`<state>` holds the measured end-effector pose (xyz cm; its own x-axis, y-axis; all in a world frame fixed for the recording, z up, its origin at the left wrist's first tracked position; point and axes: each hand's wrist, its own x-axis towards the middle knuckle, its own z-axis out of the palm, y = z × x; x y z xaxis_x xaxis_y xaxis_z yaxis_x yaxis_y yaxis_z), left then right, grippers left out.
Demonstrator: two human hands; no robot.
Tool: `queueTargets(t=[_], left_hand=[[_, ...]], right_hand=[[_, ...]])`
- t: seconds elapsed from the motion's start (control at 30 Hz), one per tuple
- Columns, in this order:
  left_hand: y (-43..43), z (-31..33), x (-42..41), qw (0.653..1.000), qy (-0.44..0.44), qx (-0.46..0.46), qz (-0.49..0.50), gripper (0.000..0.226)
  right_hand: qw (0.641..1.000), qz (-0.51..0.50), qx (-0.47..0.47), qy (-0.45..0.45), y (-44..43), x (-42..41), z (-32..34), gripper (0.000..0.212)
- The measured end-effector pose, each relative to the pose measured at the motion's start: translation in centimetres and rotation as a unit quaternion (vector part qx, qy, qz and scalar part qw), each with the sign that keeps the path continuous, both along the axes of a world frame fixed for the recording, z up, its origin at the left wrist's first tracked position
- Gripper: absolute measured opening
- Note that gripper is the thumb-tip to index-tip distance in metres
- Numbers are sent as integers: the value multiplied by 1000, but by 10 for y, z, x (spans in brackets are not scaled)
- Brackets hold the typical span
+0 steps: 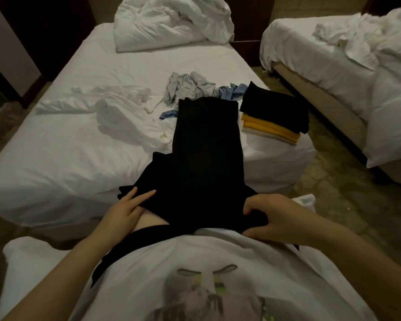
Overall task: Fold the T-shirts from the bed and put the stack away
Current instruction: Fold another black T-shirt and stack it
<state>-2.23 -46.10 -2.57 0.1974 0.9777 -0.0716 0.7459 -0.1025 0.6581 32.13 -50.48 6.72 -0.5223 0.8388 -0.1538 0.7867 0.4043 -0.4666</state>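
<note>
A black T-shirt (204, 149) lies lengthwise from the bed's corner down to my lap, folded narrow. My left hand (125, 209) holds its near left edge, fingers stretched flat on top and the thumb under the cloth. My right hand (271, 218) grips the bunched near right corner with curled fingers. A folded stack (273, 119) sits on the bed to the right, black on top, yellow and cream below. Unfolded grey (188, 86) and blue (232, 91) shirts lie crumpled behind the black one.
The white bed (79, 140) carries a rumpled white sheet (116, 112) at left and a bunched duvet (169, 22) at the head. A second bed (347, 72) stands at right across a narrow patterned floor strip (333, 177). Dark furniture lines the left wall.
</note>
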Motion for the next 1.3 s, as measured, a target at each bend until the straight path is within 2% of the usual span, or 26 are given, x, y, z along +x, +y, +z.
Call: queueTargets(t=[0.1, 0.13, 0.2, 0.27, 0.37, 0.4, 0.47, 0.57, 0.63, 0.67, 0.73, 0.8, 0.9, 0.97, 1.03, 1.13, 1.2, 1.3], left_hand=[[-5, 5, 0, 999, -31, 18, -7, 77], [-6, 6, 0, 999, -36, 33, -10, 78], [-10, 6, 0, 996, -58, 68, -12, 64], [-13, 8, -1, 994, -68, 82, -6, 60], [-14, 6, -3, 997, -47, 67, -8, 83], [-15, 7, -3, 997, -42, 58, -7, 86], [-14, 11, -2, 998, -19, 51, -9, 81], [-12, 21, 3, 997, 54, 56, -12, 48], [-6, 29, 6, 994, 88, 67, -6, 35], [-4, 36, 9, 993, 96, 71, -5, 36], [1, 52, 19, 989, 119, 91, -11, 38], [5, 64, 35, 977, 131, 153, -73, 41], [8, 62, 62, 941, 149, 204, -226, 45], [5, 54, 72, 932, 149, 181, -277, 56], [1, 47, 72, 946, 115, 149, -263, 70], [5, 38, 68, 958, 69, 149, -234, 65], [9, 34, 66, 954, 93, 145, -244, 61], [8, 28, 60, 955, 141, 105, -238, 89]], right_hand=[[999, -21, 29, 29, -5, -1, -2, 28], [998, -26, 39, 41, -8, -1, -2, 29], [997, -31, 35, 55, -13, -2, -2, 30], [999, -14, 0, 45, -17, -2, 1, 27], [993, -6, -113, 35, -12, 2, 12, 11], [991, -16, -128, 47, -5, 2, 16, 17], [992, -51, -97, 69, 15, -4, 19, 34], [991, -69, -52, 99, 54, -35, 7, 31], [996, -24, -76, 50, 78, -65, -7, 34], [997, 6, -81, 4, 88, -81, -16, 37], [991, 58, -46, -108, 95, -107, -35, 43], [986, 71, -5, -153, 93, -117, -46, 43], [998, 37, 11, -47, 87, -102, -46, 35], [999, -14, -32, 33, 85, -79, -45, 35], [990, -76, -78, 90, 82, -55, -44, 39], [945, -181, -177, 208, 86, -36, -48, 36], [924, -206, -204, 250, 92, -36, -49, 32], [923, -193, -211, 259, 101, -51, -45, 38]])
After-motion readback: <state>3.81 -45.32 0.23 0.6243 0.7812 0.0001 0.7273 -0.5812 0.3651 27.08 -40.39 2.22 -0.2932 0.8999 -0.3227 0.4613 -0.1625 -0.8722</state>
